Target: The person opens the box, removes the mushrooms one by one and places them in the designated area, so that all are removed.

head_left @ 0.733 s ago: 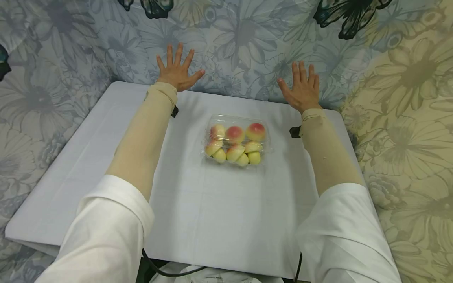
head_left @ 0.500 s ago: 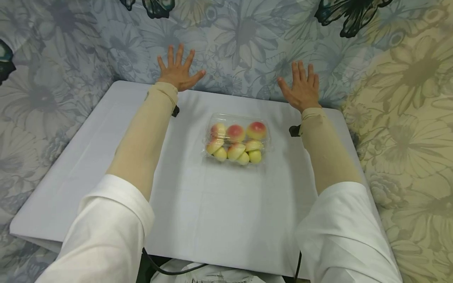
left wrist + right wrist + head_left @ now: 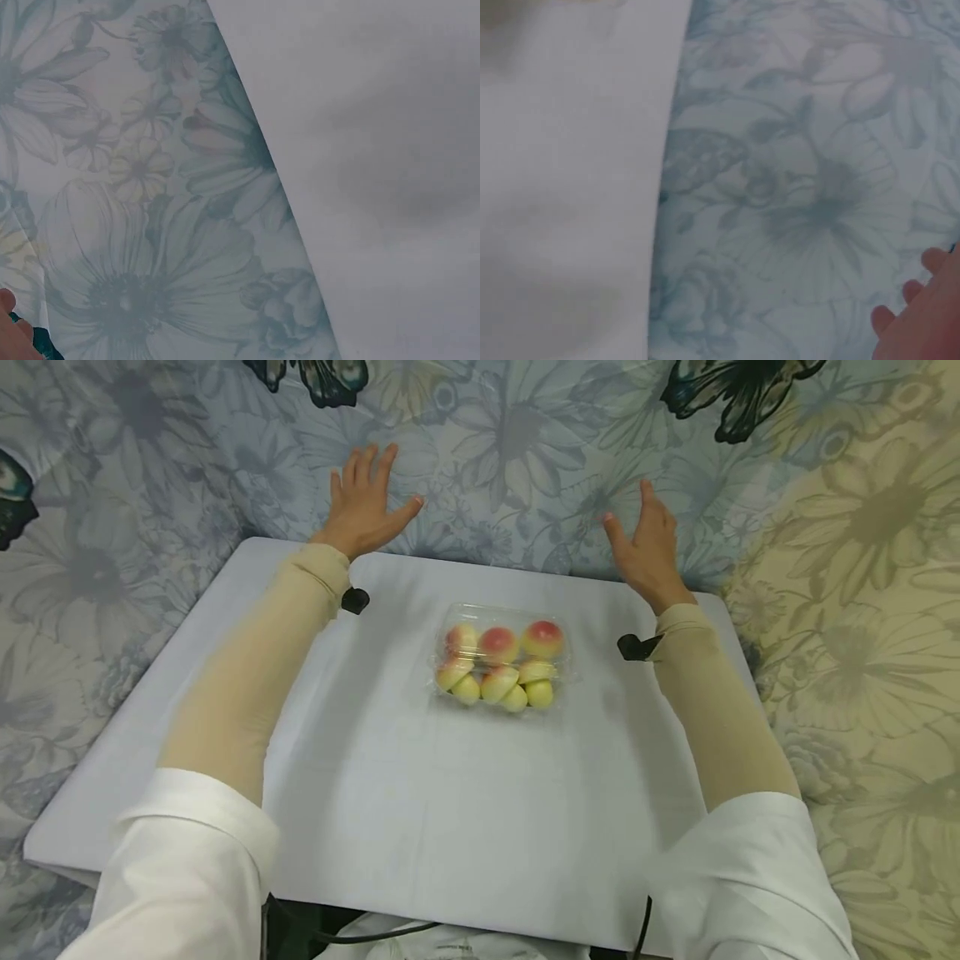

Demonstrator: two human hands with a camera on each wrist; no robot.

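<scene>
One white table (image 3: pixel 480 818), floral walls (image 3: pixel 517 452), fruit box (image 3: pixel 498 647), left hand (image 3: pixel 364 514), right hand (image 3: pixel 649 548), fingers (image 3: pixel 385 468) extended, thumbs (image 3: pixel 406 513) apart

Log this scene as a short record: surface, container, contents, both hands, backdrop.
Surface: white-covered table
Container: clear plastic box, resting on the table, looks closed
Contents: rounded yellow pieces, several with red tops; whether real fruit, cannot tell
Left hand: holding nothing, thumb out to the side, away from the box
Right hand: holding nothing, thumb apart, also away from the box
Backdrop: flower-patterned covering behind the table
</scene>
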